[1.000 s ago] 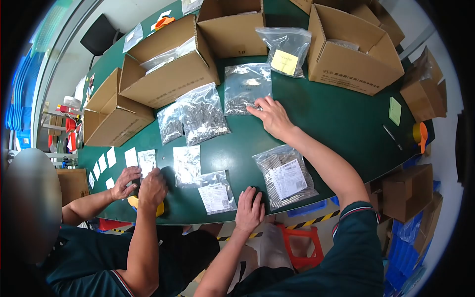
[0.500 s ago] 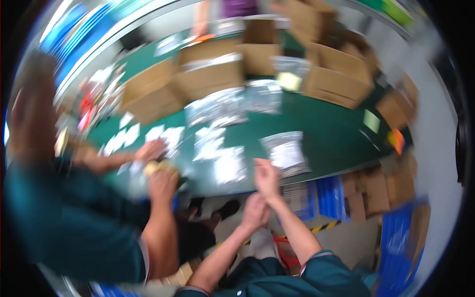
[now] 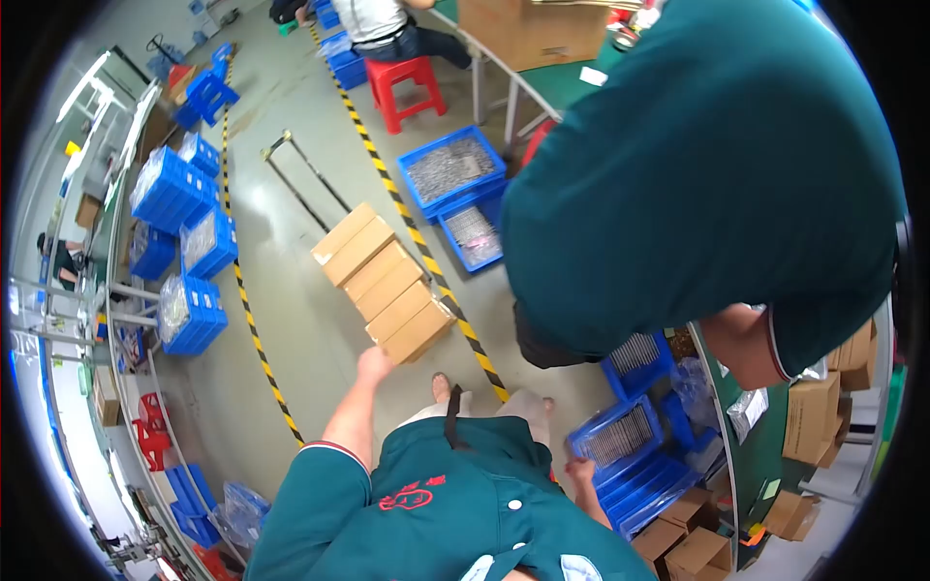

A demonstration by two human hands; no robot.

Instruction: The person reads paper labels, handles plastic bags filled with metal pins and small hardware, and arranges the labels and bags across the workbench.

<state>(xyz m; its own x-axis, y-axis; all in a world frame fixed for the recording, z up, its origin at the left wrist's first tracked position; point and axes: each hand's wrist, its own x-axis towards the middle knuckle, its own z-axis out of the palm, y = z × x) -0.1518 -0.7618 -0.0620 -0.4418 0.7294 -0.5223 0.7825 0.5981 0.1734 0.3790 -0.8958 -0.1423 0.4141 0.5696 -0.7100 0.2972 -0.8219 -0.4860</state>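
Observation:
My left hand is held out in front of my body, close to the near end of a row of cardboard boxes. Its fingers point away from me and are mostly hidden, and contact with the box is unclear. The boxes lie on a hand trolley, whose long handle reaches away across the floor. At my other side, my right hand hangs beside a blue crate filled with rows of small parts. Its fingers are too small to read. No held object shows in either hand.
A co-worker in a green shirt leans over the worktable at my right. Blue crates stand beside the striped floor tape. A red stool supports another person. Stacked blue crates line the left side; open cardboard boxes lie low right.
My view has swung left from the green table to the aisle and trolley. My hands, close together at the table edge before, are now apart at my sides.

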